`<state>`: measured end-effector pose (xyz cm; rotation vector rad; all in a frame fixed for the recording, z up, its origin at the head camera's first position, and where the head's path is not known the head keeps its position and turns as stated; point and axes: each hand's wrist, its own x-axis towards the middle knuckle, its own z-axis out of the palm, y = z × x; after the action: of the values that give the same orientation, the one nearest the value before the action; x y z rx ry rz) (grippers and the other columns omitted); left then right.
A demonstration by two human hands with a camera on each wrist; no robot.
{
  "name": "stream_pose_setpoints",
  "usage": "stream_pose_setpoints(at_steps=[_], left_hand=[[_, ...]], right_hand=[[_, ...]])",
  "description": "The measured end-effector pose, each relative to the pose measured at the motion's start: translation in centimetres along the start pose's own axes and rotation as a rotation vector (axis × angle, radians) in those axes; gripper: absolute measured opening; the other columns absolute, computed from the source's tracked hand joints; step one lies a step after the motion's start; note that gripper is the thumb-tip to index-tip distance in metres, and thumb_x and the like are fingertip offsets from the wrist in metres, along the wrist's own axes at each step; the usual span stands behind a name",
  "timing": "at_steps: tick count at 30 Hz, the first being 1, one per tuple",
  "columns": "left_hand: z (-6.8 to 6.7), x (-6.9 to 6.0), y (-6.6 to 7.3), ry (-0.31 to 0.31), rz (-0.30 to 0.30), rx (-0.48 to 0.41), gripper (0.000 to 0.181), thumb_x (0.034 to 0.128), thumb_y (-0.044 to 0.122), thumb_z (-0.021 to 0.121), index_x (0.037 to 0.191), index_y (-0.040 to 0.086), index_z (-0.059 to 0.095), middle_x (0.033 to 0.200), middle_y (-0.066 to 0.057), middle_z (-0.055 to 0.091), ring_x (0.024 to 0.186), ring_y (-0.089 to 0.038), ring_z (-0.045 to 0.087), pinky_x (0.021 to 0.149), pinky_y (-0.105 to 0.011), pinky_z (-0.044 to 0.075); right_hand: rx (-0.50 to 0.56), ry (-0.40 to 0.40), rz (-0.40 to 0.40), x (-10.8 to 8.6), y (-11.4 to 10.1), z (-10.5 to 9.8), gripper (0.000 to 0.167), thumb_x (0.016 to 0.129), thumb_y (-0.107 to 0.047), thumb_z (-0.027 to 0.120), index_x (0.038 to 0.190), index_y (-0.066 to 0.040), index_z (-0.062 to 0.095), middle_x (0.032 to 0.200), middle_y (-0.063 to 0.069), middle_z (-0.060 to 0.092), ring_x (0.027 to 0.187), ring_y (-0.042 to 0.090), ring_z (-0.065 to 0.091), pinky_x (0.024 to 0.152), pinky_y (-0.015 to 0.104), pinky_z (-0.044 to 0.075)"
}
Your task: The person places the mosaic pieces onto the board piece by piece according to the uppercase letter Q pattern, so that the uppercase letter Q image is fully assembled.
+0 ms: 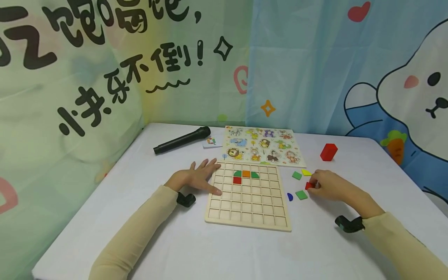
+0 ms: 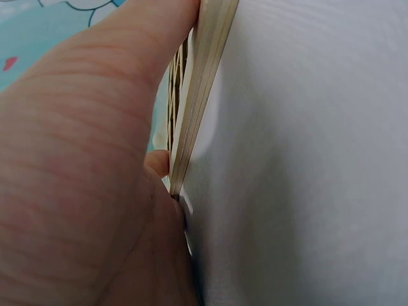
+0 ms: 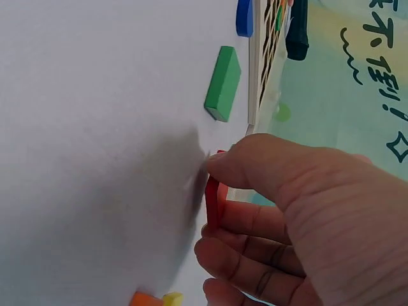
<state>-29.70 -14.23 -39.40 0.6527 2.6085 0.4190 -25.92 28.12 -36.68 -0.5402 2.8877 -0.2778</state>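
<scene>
A wooden grid board (image 1: 250, 202) lies on the table, with two green quarter-round pieces, an orange square (image 1: 246, 174) between them and a red square (image 1: 237, 180) below the left one. My left hand (image 1: 197, 177), fingers spread, rests on the board's left edge; in the left wrist view the thumb (image 2: 95, 95) lies against the board's side (image 2: 201, 83). Right of the board, my right hand (image 1: 330, 186) pinches a red piece (image 1: 309, 186) between thumb and fingers. The right wrist view shows this red piece (image 3: 215, 201) in the hand (image 3: 274, 210), close to the table.
Near the right hand lie green pieces (image 1: 301, 195), a blue half-round piece (image 1: 290, 197) and a yellow piece (image 1: 306, 172). A red block (image 1: 328, 152) stands farther back. Behind the grid board are an animal picture board (image 1: 262, 146), a card (image 1: 212, 142) and a black microphone (image 1: 182, 140).
</scene>
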Motion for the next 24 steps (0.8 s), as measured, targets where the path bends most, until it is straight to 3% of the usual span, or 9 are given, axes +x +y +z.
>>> stream_pose_setpoints(at_steps=[8, 16, 24], left_hand=[[0.0, 0.0, 0.1, -0.008, -0.006, -0.007, 0.113, 0.0746, 0.07, 0.068, 0.159, 0.02, 0.01, 0.165, -0.003, -0.008, 0.151, -0.027, -0.013, 0.115, -0.063, -0.009], [0.1, 0.1, 0.0, -0.011, -0.019, 0.005, 0.113, 0.0751, 0.071, 0.067, 0.159, 0.022, 0.008, 0.165, -0.001, -0.01, 0.151, -0.026, -0.013, 0.116, -0.061, -0.009], [-0.1, 0.0, 0.2, -0.015, -0.009, 0.004, 0.113, 0.0756, 0.07, 0.067, 0.159, 0.021, 0.009, 0.165, -0.002, -0.009, 0.151, -0.027, -0.013, 0.115, -0.063, -0.009]], right_hand=[[-0.037, 0.008, 0.008, 0.0, -0.7, -0.6, 0.02, 0.084, -0.019, 0.075, 0.095, -0.003, 0.071, 0.083, 0.004, 0.057, 0.078, 0.017, 0.052, 0.067, 0.028, 0.052], [-0.077, 0.042, -0.051, 0.4, -2.6, -1.2, 0.019, 0.084, -0.026, 0.076, 0.087, -0.008, 0.07, 0.082, 0.002, 0.056, 0.075, 0.015, 0.051, 0.063, 0.025, 0.047], [-0.078, 0.034, -0.1, 1.0, -4.6, -1.5, 0.017, 0.086, -0.024, 0.073, 0.092, -0.008, 0.072, 0.086, 0.003, 0.059, 0.077, 0.016, 0.051, 0.066, 0.027, 0.048]])
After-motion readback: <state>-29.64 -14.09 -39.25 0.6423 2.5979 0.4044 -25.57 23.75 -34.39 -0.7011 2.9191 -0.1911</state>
